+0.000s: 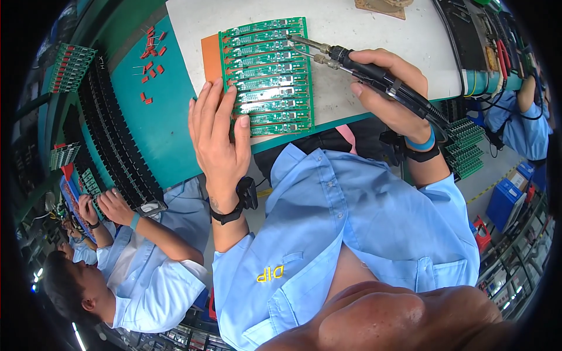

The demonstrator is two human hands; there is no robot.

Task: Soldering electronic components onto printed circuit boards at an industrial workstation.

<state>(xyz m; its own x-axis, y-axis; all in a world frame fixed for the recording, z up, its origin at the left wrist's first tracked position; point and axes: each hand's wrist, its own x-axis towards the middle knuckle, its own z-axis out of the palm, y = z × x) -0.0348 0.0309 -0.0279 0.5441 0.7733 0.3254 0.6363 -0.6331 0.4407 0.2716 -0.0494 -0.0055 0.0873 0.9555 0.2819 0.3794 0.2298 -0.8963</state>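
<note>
My left hand (pixel 218 131) lay flat, fingers spread, on the green circuit board panel (pixel 269 76) — which sat on the white surface (pixel 351 35) — while my right hand's (pixel 389 88) grip closed around the soldering tweezers (pixel 363 67), tips touching the panel's top edge.

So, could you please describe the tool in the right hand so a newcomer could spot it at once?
Start at the white worktop and find the green circuit board panel. Touching its upper right corner is the soldering tool in the right hand: black handle, trailing cable, two metal tips.

The board (pixel 268 76) lies on the table (pixel 363 35) before you. Your left hand (pixel 218 137) rests on its left side. The tool (pixel 363 73) in your right hand (pixel 389 93) touches its top right.
</note>
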